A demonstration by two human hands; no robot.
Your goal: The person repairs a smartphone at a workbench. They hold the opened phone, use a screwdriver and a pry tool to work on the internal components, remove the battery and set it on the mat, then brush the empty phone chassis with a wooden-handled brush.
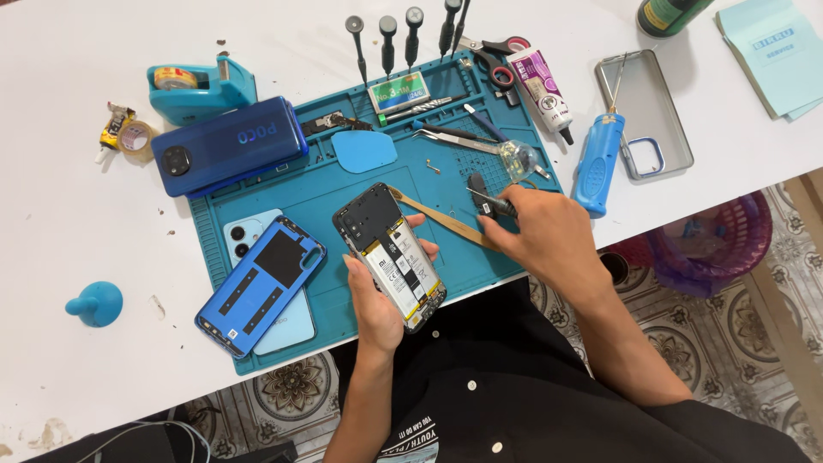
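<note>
My left hand (377, 296) holds an opened phone (390, 255) with its back cover off, battery and black frame showing, tilted above the blue repair mat (343, 184). My right hand (536, 230) rests on the mat to the right of the phone, fingers closed on a small black-handled tool (490, 201). A thin tan pry strip (446, 223) lies on the mat under that hand. A removed blue back cover (261, 285) lies inside-up at the mat's left, on top of a light blue phone (283, 321).
A dark blue phone (227, 144) and tape dispenser (199, 86) sit at upper left. Screwdrivers (390, 43), tweezers (454, 137), scissors (497, 56), a glue tube (544, 90), a blue electric driver (597, 163) and a clear case (643, 111) lie behind. A purple basket (711, 244) stands on the floor.
</note>
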